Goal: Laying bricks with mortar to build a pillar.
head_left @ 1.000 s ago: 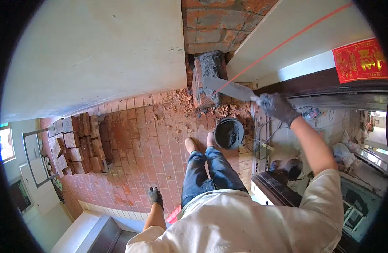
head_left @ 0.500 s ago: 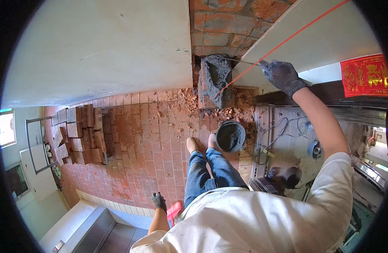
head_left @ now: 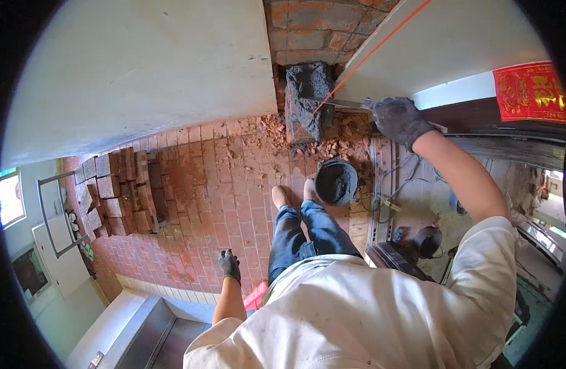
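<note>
Since half a second ago, the long, narrow metal trowel has come from the far end of the wet grey mortar to about its middle, closer to the round black bucket, the landmark here. Nearest, to the bucket's left and on the body's side of it, the left hand in a dark grey glove hangs with fingers loosely curled, nothing visible in it. Well to the bucket's left sits a stack of reddish-brown bricks. Just beyond the bucket lies broken orange-red brick rubble; past that stands the short red-brick pier, topped with the mortar. Beyond the bucket and to its right, the right hand, also dark-gloved, is closed around the trowel's handle, its blade over the mortar. A thin, straight red string slants away above the pier.
</note>
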